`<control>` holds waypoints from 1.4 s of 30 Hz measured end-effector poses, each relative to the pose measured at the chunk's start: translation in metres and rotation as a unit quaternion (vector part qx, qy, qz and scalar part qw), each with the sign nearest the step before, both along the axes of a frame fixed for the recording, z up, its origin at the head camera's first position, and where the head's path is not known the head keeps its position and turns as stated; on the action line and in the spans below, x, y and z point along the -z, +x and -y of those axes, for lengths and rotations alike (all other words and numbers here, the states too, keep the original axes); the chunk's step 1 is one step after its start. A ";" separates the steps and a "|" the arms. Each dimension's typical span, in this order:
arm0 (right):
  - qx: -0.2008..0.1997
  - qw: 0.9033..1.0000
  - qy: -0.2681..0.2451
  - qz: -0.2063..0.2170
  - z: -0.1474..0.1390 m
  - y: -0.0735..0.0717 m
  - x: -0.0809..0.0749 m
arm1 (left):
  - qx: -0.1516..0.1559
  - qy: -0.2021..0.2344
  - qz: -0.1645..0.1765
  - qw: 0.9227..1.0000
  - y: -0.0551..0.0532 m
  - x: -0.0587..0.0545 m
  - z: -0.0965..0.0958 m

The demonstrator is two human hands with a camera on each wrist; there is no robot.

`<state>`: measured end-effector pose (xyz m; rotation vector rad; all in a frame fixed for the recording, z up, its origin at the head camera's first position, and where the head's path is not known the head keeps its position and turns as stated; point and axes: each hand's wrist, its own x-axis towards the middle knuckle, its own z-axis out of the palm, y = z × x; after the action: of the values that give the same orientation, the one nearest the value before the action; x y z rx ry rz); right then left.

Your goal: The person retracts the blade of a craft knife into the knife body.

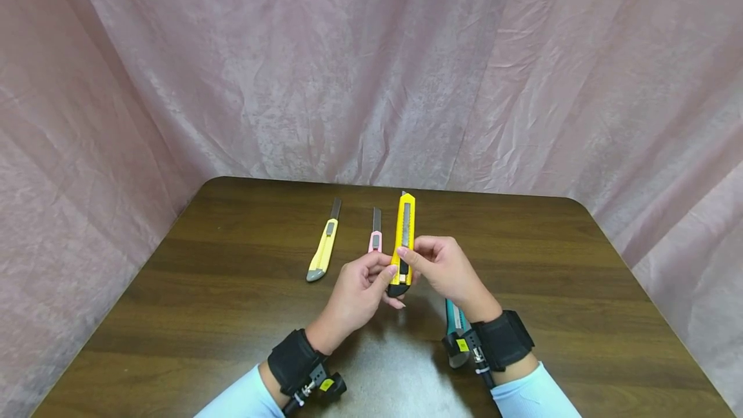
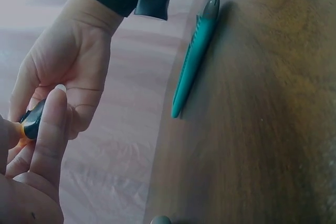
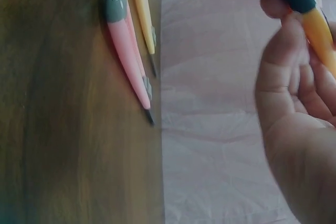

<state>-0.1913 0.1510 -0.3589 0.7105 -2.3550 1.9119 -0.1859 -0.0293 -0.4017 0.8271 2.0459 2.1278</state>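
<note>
Both hands hold one bright yellow utility knife (image 1: 406,224) with a black end, raised over the table with its tip pointing away. My left hand (image 1: 360,289) pinches it near the black end, thumb on the front face. Higher up, my right hand (image 1: 449,269) grips its side, with the thumb on the body by the black slider. Only a tiny bit of blade shows at the tip. Behind the left hand lies a pink utility knife (image 1: 376,238) with its blade out, partly hidden in the head view; the right wrist view shows its grey end.
A pale yellow utility knife (image 1: 323,250), blade extended, lies to the left on the brown wooden table (image 1: 232,315). Beneath the right wrist lies a teal utility knife (image 2: 193,61), mostly covered in the head view. Pink curtains (image 1: 360,69) hang behind the table's far edge.
</note>
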 end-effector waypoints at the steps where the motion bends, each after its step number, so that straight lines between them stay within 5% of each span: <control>1: -0.002 1.000 0.000 0.005 -0.001 -0.002 0.003 | 0.000 0.001 0.000 1.000 0.000 0.000 0.000; 9: -0.006 1.000 0.009 0.000 -0.005 -0.014 0.021 | -0.003 -0.001 0.011 1.000 0.000 -0.001 0.000; 16: -0.015 1.000 -0.003 -0.011 -0.003 -0.003 0.004 | -0.004 0.002 0.009 1.000 -0.001 -0.001 -0.003; 22: -0.005 1.000 0.005 0.019 -0.004 0.004 -0.004 | -0.013 -0.008 0.001 1.000 0.000 0.000 -0.005; 42: -0.025 0.999 -0.035 0.002 -0.002 -0.004 0.006 | -0.022 0.007 -0.011 1.000 0.001 0.000 -0.002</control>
<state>-0.1948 0.1526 -0.3652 0.7671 -2.2806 2.0069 -0.1845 -0.0270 -0.4019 0.8177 2.0808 2.1673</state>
